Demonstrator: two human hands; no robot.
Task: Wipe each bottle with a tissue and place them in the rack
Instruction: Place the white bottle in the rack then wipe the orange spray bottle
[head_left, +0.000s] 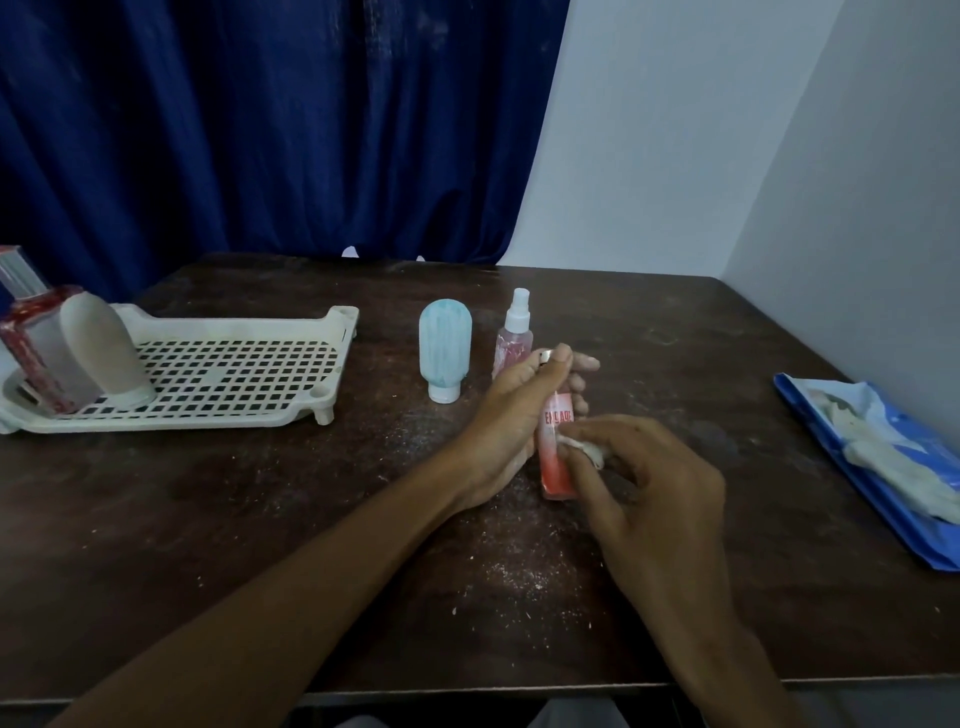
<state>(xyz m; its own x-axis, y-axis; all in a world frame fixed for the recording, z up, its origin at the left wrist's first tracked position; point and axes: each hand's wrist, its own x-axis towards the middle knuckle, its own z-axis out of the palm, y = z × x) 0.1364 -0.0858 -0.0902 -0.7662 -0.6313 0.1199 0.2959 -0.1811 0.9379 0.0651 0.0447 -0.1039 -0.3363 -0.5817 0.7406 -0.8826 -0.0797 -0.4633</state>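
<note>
Two bottles stand at the left end of the rack (244, 358): a clear bottle (36, 358) with red trim, and a white tube (104, 353) set cap-down and leaning toward it. Rack sits on the left part of the table (260, 519).

Left hand (506, 415) grips the pink bottle (555, 457) near mid-table, thumb over the upper front and fingers curled round the far side. Bottle is tilted, base toward the person; whether the base touches the table cannot be told. Right hand (665, 499) pinches a wadded tissue (584, 449) between thumb and fingertips and presses it against the bottle's right side at mid-height.

Blue tube (445, 353) stands cap-down between rack and hands, apart from both. Spray bottle (514, 332) stands upright just right of it, directly behind the left hand. Blue pack (883, 499) with white tissues on top lies at the table's right edge. Dark blue curtain (260, 130) hangs behind the table
</note>
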